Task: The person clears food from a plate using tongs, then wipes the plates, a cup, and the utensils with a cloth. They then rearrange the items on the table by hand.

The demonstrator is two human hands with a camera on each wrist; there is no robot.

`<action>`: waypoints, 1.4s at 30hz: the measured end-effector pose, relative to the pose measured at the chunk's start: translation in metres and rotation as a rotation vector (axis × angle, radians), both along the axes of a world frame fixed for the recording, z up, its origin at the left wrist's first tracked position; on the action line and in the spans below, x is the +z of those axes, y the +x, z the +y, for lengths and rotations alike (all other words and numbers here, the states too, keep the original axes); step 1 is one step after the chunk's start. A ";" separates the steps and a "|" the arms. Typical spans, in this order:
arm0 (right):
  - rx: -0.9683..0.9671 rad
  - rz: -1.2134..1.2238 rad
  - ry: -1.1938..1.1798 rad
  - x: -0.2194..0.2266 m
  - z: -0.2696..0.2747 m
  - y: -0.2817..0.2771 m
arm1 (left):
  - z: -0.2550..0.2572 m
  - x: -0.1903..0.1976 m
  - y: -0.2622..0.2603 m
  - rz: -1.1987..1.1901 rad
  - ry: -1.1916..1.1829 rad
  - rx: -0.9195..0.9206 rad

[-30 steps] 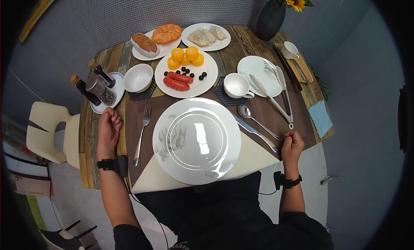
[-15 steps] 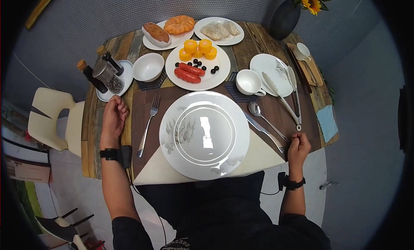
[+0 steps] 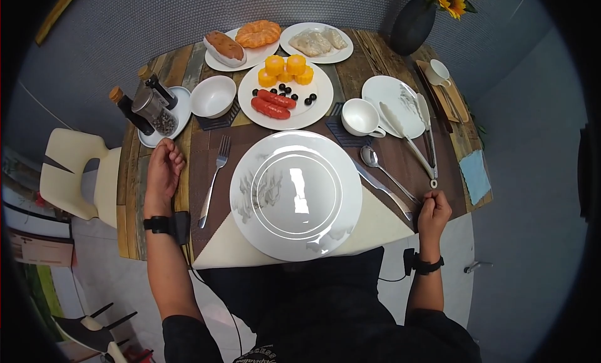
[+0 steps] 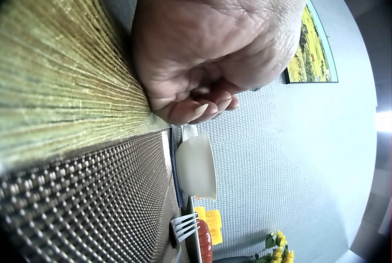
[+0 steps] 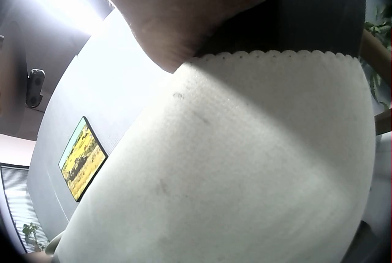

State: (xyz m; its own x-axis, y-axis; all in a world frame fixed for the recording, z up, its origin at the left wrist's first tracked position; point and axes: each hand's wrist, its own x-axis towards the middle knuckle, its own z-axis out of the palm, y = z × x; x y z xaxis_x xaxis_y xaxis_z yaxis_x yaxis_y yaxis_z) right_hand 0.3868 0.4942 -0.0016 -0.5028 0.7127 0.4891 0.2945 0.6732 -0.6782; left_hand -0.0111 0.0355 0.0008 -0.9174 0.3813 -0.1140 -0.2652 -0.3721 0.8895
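My left hand [image 3: 164,169] rests on its side on the wooden table, fingers loosely curled around nothing. Ahead of it stands a white tray [image 3: 148,138] with two dark bottles and a clear grinder [image 3: 156,114]; a fork [image 3: 215,181] lies to its right. At the table's right front edge rests my right hand [image 3: 434,213], also loosely curled and holding nothing, beside the handle ends of a spoon [image 3: 385,170] and a knife [image 3: 383,190]. Between the hands sits a large white plate [image 3: 294,200] with grey markings. The right wrist view hides most of the right hand's fingers.
Beyond the plate are a white bowl [image 3: 213,96], a cup [image 3: 360,117], and a plate [image 3: 318,116] of sausages, corn and black berries. Tongs [image 3: 414,149] lie partly on a side plate [image 3: 382,91]. Bread, another food plate and a dark vase [image 3: 413,26] stand at the back.
Across the last second the head view has shifted, so the table sits slightly higher and further right in it. Both hands stay in place beside the same things.
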 end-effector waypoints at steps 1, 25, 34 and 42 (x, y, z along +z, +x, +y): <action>-0.002 -0.004 0.000 0.002 -0.001 -0.001 | 0.000 0.000 0.000 0.000 0.000 -0.001; 0.028 -0.006 0.023 -0.004 0.002 0.000 | 0.001 0.002 0.002 -0.009 -0.013 0.012; 0.013 -0.025 -0.013 -0.001 0.001 0.001 | 0.001 0.000 0.000 -0.008 -0.007 0.003; 0.016 -0.037 0.025 0.003 -0.002 0.001 | 0.001 0.003 0.000 -0.010 -0.016 -0.024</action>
State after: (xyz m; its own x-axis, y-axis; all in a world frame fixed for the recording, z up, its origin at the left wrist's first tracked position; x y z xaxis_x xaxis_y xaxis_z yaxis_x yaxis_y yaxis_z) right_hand 0.3879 0.4923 0.0018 -0.5321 0.6921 0.4877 0.3077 0.6947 -0.6501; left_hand -0.0115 0.0369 0.0034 -0.9070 0.4009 -0.1291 -0.2823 -0.3513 0.8927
